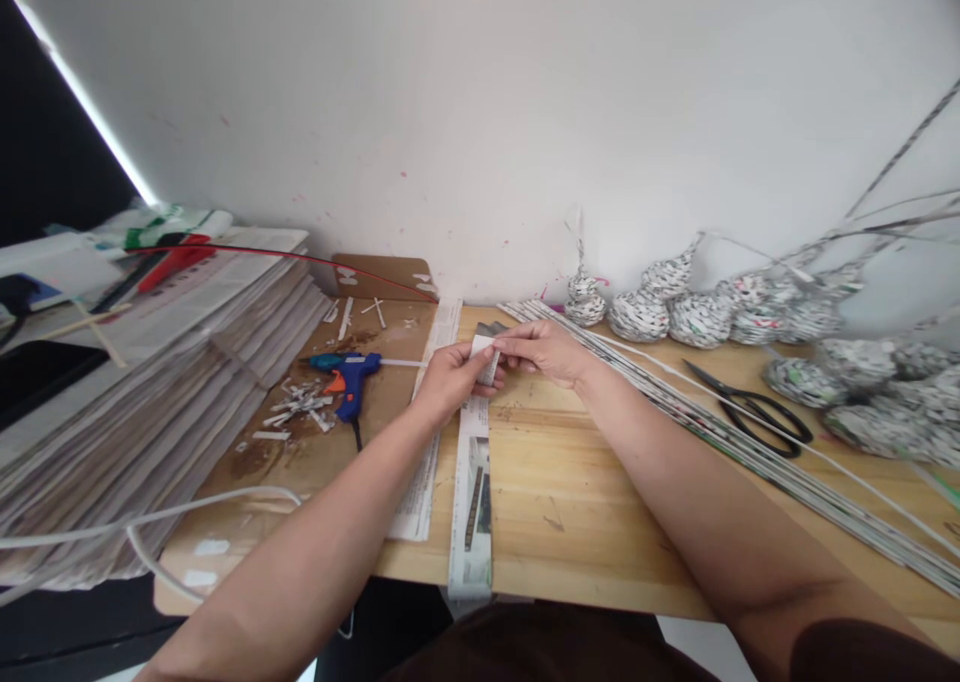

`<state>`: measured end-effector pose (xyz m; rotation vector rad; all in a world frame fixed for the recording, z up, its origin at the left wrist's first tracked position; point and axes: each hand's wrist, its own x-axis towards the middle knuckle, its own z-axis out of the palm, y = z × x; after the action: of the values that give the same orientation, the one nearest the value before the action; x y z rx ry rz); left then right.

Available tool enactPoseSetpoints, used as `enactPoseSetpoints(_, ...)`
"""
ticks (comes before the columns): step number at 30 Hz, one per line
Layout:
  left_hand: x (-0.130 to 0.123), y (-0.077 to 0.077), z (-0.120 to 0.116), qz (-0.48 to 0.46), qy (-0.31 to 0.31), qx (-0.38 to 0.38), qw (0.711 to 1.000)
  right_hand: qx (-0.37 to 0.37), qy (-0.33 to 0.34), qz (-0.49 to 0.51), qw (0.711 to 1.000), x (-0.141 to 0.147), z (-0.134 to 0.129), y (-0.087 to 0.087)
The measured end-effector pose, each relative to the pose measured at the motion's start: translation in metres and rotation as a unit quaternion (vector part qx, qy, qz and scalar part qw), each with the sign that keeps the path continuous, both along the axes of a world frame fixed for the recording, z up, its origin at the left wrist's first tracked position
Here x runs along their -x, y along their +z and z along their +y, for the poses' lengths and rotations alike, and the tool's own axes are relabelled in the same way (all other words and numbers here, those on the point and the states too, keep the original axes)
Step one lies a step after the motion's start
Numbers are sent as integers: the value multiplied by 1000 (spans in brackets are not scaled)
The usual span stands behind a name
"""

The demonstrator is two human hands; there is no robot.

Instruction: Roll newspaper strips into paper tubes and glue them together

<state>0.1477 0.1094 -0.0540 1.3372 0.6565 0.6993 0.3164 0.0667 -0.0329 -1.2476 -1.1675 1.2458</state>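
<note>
A long newspaper strip [471, 482] runs from the table's front edge up to my two hands. My left hand [456, 374] pinches its far end, thumb on top. From the other side, the fingertips of my right hand [536, 350] grip the same end, close beside the left thumb. A pale folded piece shows between the fingers. Left of my hands lies a blue glue gun [356, 377] with an orange trigger, a white stick in its back. Under my left forearm is another flat newspaper sheet [420, 492].
Thin rolled paper sticks [697, 422] cross the right side, near black scissors [750, 407]. Woven paper gourd shapes [701, 317] line the wall. A tall newspaper stack [247, 332] stands left, beside a cardboard sheet [262, 462] with paper scraps [304, 402].
</note>
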Motion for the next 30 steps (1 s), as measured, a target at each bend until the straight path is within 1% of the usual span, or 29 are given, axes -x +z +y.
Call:
enactPoseSetpoints(7, -1, 0, 1, -2, 2, 10, 1000, -4, 9, -14, 1000, -4, 1, -4)
enactPoseSetpoints(12, -2, 1, 0, 3, 9, 14, 1000, 5, 2, 5, 1000, -3, 1, -4)
enactPoseSetpoints(17, -2, 2, -2, 6, 12, 10, 1000, 15, -44, 20, 999, 2, 2, -2)
enactPoseSetpoints(22, -3, 1, -2, 4, 11, 2, 1000, 24, -67, 13, 997, 7, 3, -2)
enactPoseSetpoints(27, -3, -2, -1, 2, 16, 1, 1000, -8, -115, -19, 993, 16, 2, 0)
enactPoseSetpoints(30, -3, -2, 0, -4, 17, 3, 1000, -42, -142, -81, 986, 16, 2, -1)
